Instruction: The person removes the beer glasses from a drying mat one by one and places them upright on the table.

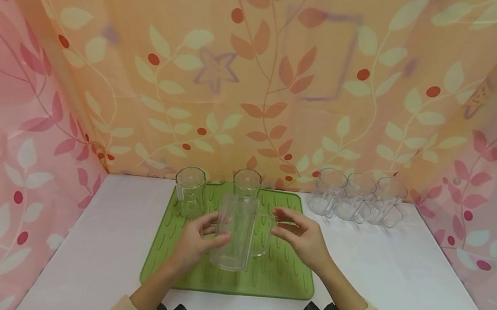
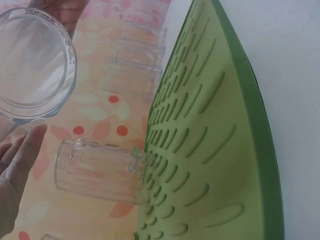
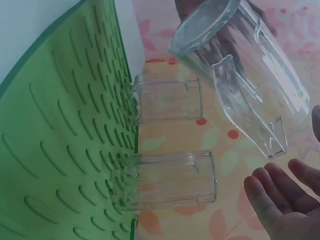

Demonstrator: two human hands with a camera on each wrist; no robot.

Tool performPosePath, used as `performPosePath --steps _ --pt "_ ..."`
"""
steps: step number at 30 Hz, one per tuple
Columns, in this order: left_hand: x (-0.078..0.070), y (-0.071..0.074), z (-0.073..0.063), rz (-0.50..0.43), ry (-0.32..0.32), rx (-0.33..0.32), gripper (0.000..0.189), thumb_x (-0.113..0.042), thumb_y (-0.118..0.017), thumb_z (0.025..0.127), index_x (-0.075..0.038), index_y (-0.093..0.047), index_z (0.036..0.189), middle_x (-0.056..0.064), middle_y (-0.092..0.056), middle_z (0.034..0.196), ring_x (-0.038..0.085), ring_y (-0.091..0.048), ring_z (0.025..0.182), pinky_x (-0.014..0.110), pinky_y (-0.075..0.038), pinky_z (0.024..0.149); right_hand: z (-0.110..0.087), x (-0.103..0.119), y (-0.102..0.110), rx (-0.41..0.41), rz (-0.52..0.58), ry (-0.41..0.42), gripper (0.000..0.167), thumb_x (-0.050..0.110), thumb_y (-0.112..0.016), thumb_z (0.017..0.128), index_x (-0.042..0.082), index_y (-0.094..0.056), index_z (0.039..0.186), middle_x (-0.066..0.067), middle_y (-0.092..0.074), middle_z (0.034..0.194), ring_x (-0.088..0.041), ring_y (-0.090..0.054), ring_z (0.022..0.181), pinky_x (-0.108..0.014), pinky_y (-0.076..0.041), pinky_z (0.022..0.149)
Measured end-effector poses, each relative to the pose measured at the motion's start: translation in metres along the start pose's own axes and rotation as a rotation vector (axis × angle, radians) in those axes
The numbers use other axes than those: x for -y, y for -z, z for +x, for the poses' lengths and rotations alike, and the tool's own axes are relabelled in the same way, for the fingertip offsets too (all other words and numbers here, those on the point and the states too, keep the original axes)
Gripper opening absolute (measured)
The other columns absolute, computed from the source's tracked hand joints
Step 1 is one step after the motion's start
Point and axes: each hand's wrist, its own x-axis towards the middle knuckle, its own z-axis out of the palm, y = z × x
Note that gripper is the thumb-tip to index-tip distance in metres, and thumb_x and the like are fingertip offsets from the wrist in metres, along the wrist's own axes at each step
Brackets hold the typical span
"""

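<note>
A clear glass mug [image 1: 236, 239] is held over the green mat, its base toward the mat and its handle [image 1: 263, 235] to the right. My left hand [image 1: 194, 240] grips it from the left side, thumb in front. In the left wrist view the round base [image 2: 35, 60] faces the camera. My right hand [image 1: 301, 235] is beside the handle with fingers spread apart. In the right wrist view the right fingers [image 3: 280, 185] are close to the handle, not curled round it. Part of the left hand is hidden behind the mug.
The ridged green mat [image 1: 278, 277] lies on a white-covered table [image 1: 83, 259]. Two more clear mugs stand on it, one at back left [image 1: 190, 192] and one at back middle [image 1: 246, 181]. Three clear mugs [image 1: 355, 198] stand at back right. Patterned cloth [image 1: 261, 71] surrounds the table.
</note>
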Motion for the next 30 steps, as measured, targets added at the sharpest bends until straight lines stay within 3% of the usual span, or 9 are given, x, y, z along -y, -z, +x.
performPosePath --steps 4,8,11,14,17,21,25,30 --pt "0.0016 -0.0017 -0.0023 0.006 -0.068 0.003 0.060 -0.008 -0.075 0.083 -0.004 -0.051 0.137 0.021 -0.060 0.130 0.026 -0.066 0.111 0.024 -0.059 0.081 0.0006 0.0002 0.0020 0.021 0.068 -0.082 0.047 0.007 -0.070 0.088 -0.010 -0.056 0.129 -0.029 -0.061 0.125 0.002 -0.063 0.105 -0.017 -0.055 0.087" --pt "0.0022 -0.0035 -0.0048 -0.002 -0.133 0.008 0.063 -0.005 -0.076 0.081 -0.001 -0.049 0.138 0.026 -0.060 0.127 0.034 -0.065 0.111 0.026 -0.060 0.080 0.0008 0.0026 0.0034 0.037 0.110 -0.156 0.048 0.010 -0.069 0.089 -0.011 -0.054 0.130 -0.031 -0.059 0.127 -0.014 -0.066 0.109 -0.017 -0.055 0.086" --pt "0.0024 -0.0041 -0.0063 -0.012 -0.165 0.019 0.064 -0.004 -0.076 0.081 0.000 -0.049 0.138 0.030 -0.060 0.125 0.041 -0.064 0.109 0.028 -0.060 0.079 0.0009 0.0024 0.0037 0.058 0.148 -0.175 0.048 0.011 -0.067 0.091 -0.012 -0.053 0.131 -0.034 -0.057 0.128 -0.012 -0.068 0.107 -0.017 -0.055 0.087" --pt "0.0032 -0.0049 -0.0073 0.000 -0.187 0.022 0.066 -0.003 -0.077 0.079 0.000 -0.048 0.139 0.029 -0.059 0.129 0.041 -0.063 0.111 0.028 -0.060 0.082 0.0012 0.0011 0.0036 0.081 0.195 -0.176 0.049 0.011 -0.066 0.092 -0.014 -0.051 0.131 -0.037 -0.055 0.128 0.000 -0.068 0.101 -0.018 -0.055 0.088" --pt "0.0045 -0.0058 -0.0079 0.022 -0.218 0.022 0.068 -0.003 -0.078 0.079 0.000 -0.047 0.140 0.026 -0.057 0.134 0.037 -0.062 0.114 0.028 -0.058 0.087 0.0016 -0.0001 0.0033 0.101 0.223 -0.183 0.049 0.012 -0.066 0.092 -0.014 -0.052 0.131 -0.035 -0.058 0.125 -0.003 -0.069 0.100 -0.020 -0.056 0.088" --pt "0.0050 -0.0065 -0.0085 0.028 -0.253 0.026 0.071 -0.002 -0.078 0.078 0.001 -0.045 0.141 0.023 -0.056 0.137 0.033 -0.061 0.117 0.026 -0.057 0.089 0.0023 -0.0013 0.0032 0.120 0.241 -0.186 0.045 0.012 -0.065 0.092 -0.014 -0.054 0.128 -0.015 -0.072 0.114 -0.006 -0.071 0.097 -0.023 -0.057 0.087" --pt "0.0048 -0.0069 -0.0089 0.041 -0.280 0.027 0.072 -0.003 -0.079 0.078 0.001 -0.045 0.141 0.022 -0.056 0.138 0.014 -0.062 0.118 0.024 -0.057 0.090 0.0027 -0.0017 0.0030 0.129 0.252 -0.181 0.043 0.010 -0.065 0.092 -0.018 -0.056 0.124 0.010 -0.074 0.102 -0.006 -0.071 0.093 -0.024 -0.058 0.084" --pt "0.0051 -0.0077 -0.0091 0.046 -0.298 0.034 0.073 -0.002 -0.079 0.078 0.002 -0.044 0.142 0.023 -0.055 0.138 -0.003 -0.057 0.115 0.024 -0.057 0.089 0.0036 -0.0015 0.0031 0.135 0.250 -0.194 0.041 0.009 -0.064 0.093 -0.019 -0.056 0.122 0.015 -0.074 0.096 -0.009 -0.072 0.090 -0.023 -0.058 0.082"
